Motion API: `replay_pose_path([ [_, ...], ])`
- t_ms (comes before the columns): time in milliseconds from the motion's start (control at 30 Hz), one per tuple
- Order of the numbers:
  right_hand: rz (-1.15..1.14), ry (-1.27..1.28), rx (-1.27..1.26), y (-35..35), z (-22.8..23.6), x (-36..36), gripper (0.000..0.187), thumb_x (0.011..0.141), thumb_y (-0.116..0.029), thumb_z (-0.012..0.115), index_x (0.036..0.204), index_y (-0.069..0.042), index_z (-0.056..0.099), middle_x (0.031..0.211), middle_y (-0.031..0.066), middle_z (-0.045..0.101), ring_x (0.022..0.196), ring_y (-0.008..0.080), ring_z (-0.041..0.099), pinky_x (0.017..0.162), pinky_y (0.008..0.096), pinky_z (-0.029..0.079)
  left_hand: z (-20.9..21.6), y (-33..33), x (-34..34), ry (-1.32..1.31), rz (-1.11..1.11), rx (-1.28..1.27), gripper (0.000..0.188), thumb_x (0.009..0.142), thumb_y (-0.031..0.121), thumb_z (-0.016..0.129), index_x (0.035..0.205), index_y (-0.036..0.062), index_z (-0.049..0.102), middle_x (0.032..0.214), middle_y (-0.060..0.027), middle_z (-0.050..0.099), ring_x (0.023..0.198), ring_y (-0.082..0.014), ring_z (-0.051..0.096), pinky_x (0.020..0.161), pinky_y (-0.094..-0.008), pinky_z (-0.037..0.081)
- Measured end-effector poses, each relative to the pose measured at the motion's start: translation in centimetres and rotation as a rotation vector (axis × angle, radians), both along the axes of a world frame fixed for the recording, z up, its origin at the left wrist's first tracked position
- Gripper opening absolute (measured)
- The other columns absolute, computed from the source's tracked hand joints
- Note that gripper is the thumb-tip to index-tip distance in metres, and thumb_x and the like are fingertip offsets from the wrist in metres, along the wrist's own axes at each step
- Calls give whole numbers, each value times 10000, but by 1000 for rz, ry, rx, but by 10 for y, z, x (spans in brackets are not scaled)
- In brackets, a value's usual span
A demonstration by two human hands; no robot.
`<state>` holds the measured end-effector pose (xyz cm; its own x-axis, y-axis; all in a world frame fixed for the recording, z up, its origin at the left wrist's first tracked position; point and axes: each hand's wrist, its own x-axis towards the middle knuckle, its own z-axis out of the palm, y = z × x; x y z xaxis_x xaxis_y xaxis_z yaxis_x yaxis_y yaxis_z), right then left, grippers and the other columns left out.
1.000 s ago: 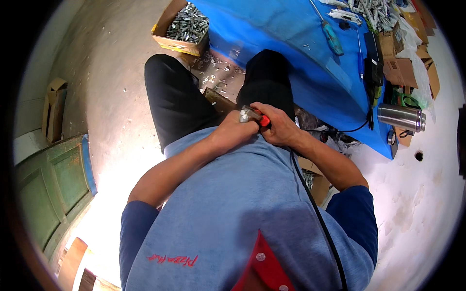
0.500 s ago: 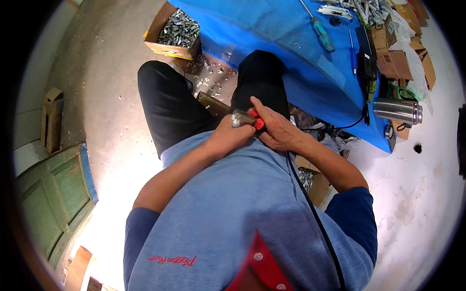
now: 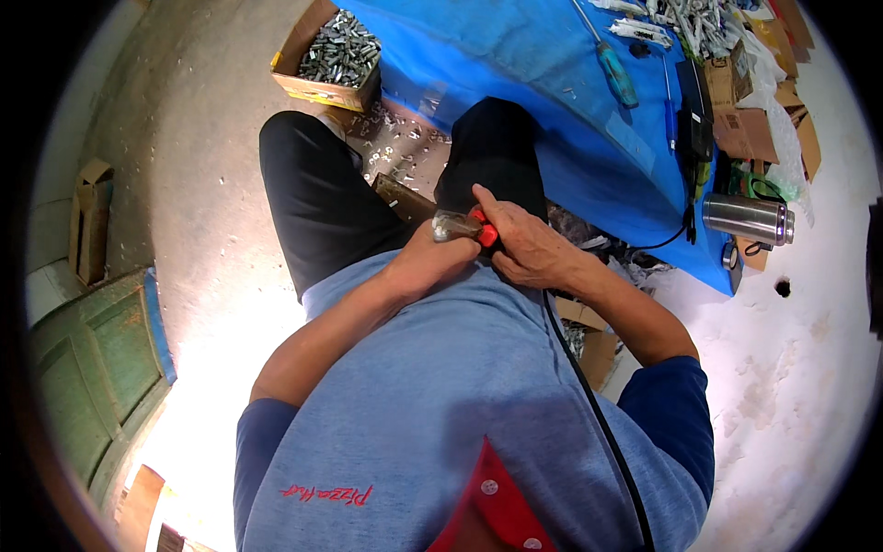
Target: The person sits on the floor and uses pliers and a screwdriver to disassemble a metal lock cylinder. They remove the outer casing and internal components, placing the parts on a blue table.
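Both my hands meet over my lap. Closed around a small greyish, shiny piece [image 3: 453,226] is my left hand [image 3: 425,260]; the exact kind of that piece I cannot make out. My right hand [image 3: 533,244] grips a red-handled tool [image 3: 486,232], its two red handle ends showing beside the left fingers. It looks like pliers, but its jaws are hidden. The right thumb points away from me, past the red handles.
A cardboard box [image 3: 345,95] of small metal parts stands on the floor beyond my knees, with scraps scattered near it. To the right, a blue-covered table [image 3: 515,55] bears a screwdriver [image 3: 616,75], a steel flask [image 3: 750,219] and metal pieces. A green wooden panel [image 3: 106,368] is at left.
The head view has shifted slightly, so the table and floor items sit a little differently. My hands stay together, gripping the same things, with hardly any visible movement.
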<state>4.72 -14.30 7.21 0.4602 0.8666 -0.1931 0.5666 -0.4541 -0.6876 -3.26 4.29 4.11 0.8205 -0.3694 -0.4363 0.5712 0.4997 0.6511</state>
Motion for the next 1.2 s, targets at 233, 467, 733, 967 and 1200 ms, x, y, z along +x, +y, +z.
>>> replay_pose_path([
  [233, -8, 162, -35, -3, -1, 1, 715, 784, -49, 534, 1418, 106, 239, 1195, 311, 508, 1142, 437, 504, 1008, 439, 393, 1, 3, 1, 35, 26, -84, 66, 844, 113, 599, 889, 70, 578, 569, 56, 407, 459, -47, 311, 419, -238, 204],
  [467, 12, 182, -66, -10, -1, 5, 729, 782, -60, 539, 1426, 103, 237, 1226, 317, 493, 1176, 432, 486, 1023, 439, 382, -1, 3, 1, 34, 0, -123, 79, 849, 117, 603, 904, 63, 591, 568, 55, 406, 468, -40, 317, 427, -224, 213],
  [733, 29, 129, -48, -2, 3, 6, 706, 757, -38, 543, 1382, 144, 272, 1144, 323, 525, 1108, 445, 510, 962, 450, 412, -12, 8, 0, 60, -36, -214, 158, 841, 108, 592, 990, 57, 611, 654, 62, 466, 526, -28, 360, 451, -224, 249],
  [967, 9, 122, -188, 2, 10, 4, 736, 766, -5, 525, 1429, 107, 226, 1177, 281, 522, 1131, 414, 511, 1008, 429, 401, -3, 6, 1, 68, -18, -78, 121, 834, 117, 587, 942, 74, 621, 662, 60, 487, 539, -27, 382, 462, -222, 274],
  [1200, -8, 98, -100, 3, -2, 3, 640, 770, -38, 546, 1352, 92, 312, 1104, 310, 534, 1063, 447, 518, 922, 479, 423, -4, 1, 2, 24, 43, 125, 42, 823, 105, 587, 845, 70, 583, 560, 48, 440, 439, -49, 341, 400, -239, 237],
])
